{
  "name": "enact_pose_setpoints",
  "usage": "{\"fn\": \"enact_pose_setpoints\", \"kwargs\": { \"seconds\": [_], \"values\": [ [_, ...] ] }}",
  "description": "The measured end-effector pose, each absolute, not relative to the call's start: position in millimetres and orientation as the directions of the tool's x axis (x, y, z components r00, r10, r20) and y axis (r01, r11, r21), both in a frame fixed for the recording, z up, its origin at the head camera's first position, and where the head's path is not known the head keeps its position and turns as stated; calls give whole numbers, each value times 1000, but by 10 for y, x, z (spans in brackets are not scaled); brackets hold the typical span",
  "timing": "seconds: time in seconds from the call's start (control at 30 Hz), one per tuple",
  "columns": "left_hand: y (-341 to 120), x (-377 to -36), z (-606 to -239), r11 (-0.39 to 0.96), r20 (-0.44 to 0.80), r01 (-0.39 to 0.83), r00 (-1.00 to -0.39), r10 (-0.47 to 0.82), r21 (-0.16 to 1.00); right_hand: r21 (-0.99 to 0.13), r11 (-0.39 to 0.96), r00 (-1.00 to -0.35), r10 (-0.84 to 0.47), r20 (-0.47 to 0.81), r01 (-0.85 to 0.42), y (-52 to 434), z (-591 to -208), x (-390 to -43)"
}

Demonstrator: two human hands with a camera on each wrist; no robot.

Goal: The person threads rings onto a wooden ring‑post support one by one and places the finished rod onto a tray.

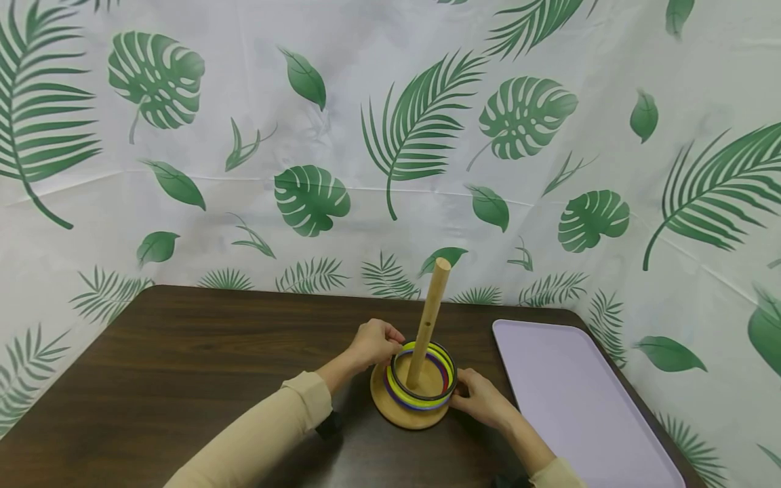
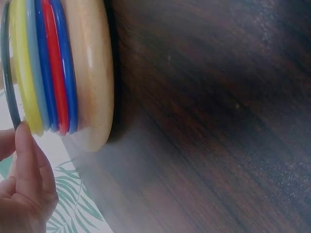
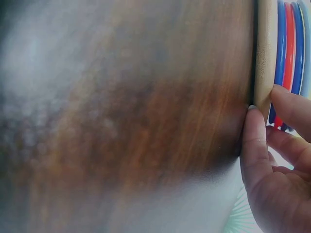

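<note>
A round wooden base [image 1: 407, 421] with an upright wooden peg [image 1: 432, 298] stands on the table, and several rings are stacked around the peg. On top lies a black ring [image 2: 7, 73], above a yellow ring [image 2: 23, 77]. Lower down come light blue, blue and red rings [image 2: 54, 68]. My left hand [image 1: 373, 341] pinches the black ring at its far left side between thumb and fingertips. My right hand [image 1: 482, 400] grips the base's edge on the right, one fingertip low at its side and another near the lowest blue ring [image 3: 280, 48].
A pale lilac tray [image 1: 567, 400] lies along the right side of the dark wooden table [image 1: 201, 359], close beyond my right hand. Behind the table hangs a white cloth [image 1: 342, 135] printed with green leaves.
</note>
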State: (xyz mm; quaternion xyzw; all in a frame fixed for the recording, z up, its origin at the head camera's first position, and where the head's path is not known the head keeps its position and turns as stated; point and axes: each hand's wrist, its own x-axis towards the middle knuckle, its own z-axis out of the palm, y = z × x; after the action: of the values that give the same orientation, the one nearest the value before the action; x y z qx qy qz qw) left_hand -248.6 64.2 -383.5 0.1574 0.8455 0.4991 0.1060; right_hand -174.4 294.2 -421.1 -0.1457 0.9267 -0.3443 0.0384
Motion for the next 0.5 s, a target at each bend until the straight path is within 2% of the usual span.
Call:
{"fn": "enact_pose_setpoints", "kwargs": {
  "seconds": [0.5],
  "values": [
    [633,-2474,-3868,465,-17,164,-933,361,870,-641,726,-953,-300,31,-249,2944,-4204,-1745]
  ]
}}
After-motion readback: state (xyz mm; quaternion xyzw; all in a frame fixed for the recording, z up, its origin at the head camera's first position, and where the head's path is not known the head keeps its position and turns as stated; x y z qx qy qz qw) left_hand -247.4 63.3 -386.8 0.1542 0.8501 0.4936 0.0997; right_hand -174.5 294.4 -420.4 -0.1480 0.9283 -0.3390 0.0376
